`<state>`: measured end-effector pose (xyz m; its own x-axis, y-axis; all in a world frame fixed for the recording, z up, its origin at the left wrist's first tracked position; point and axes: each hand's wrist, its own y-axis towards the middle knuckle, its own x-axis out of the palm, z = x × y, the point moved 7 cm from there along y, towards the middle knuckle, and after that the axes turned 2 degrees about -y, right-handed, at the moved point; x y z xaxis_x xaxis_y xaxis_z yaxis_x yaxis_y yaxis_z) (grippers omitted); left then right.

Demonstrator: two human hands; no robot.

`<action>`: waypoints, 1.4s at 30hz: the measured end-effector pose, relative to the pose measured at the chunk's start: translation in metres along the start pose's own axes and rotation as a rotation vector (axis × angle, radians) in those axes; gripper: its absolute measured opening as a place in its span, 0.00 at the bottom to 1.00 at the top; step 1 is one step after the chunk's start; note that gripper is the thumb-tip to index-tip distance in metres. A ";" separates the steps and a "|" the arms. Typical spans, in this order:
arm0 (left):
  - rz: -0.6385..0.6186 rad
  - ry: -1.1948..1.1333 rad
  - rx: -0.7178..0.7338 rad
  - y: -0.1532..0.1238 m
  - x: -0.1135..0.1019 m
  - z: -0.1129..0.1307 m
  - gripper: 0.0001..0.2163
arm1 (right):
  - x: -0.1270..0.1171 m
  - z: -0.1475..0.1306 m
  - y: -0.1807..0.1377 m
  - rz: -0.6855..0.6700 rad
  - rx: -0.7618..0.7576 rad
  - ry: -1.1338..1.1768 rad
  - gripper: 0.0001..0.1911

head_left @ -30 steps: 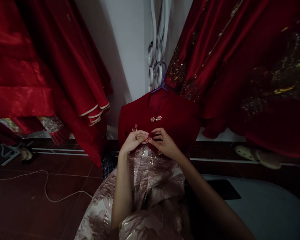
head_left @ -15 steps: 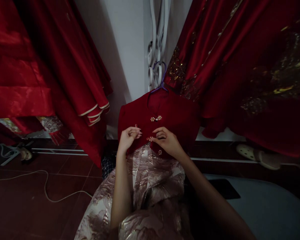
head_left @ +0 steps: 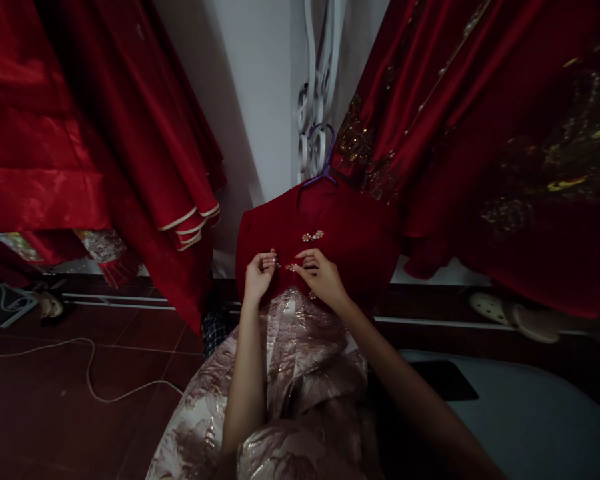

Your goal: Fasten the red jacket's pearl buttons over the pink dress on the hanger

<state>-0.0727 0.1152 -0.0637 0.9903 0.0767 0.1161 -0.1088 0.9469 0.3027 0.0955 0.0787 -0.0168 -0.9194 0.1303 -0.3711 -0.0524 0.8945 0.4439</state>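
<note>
The left hand [head_left: 259, 275] pinched one half of a beaded clasp [head_left: 293, 267] with narrowed fingertips; the right hand [head_left: 323, 277] pinched the other half, the two pieces close but not joined. The clasp sat on the front of a red jacket [head_left: 353, 230], below a fastened clasp [head_left: 313, 236]. The jacket hung from a purple hanger [head_left: 320, 175] over a brocade skirt [head_left: 300, 373], with red gowns [head_left: 80, 133] on either side. In the dim light, the small beads could slip from the fingertips, and a hard tug might swing the jacket off the hanger.
</note>
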 end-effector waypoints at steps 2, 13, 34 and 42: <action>0.008 -0.008 -0.024 0.000 -0.001 -0.001 0.10 | 0.008 0.000 0.008 0.020 -0.027 -0.006 0.11; 0.049 -0.091 -0.085 -0.001 0.001 -0.002 0.11 | 0.025 0.001 0.028 0.028 -0.057 -0.030 0.12; 0.101 0.068 -0.002 -0.005 0.000 0.007 0.11 | 0.029 0.002 0.025 0.091 -0.094 -0.090 0.12; -0.012 0.041 0.073 -0.003 -0.018 0.010 0.10 | 0.009 0.002 0.017 -0.059 -0.035 0.015 0.11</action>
<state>-0.0914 0.1081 -0.0567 0.9941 0.0796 0.0732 -0.1013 0.9227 0.3720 0.0868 0.0961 -0.0138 -0.9202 0.0713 -0.3848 -0.1197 0.8848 0.4504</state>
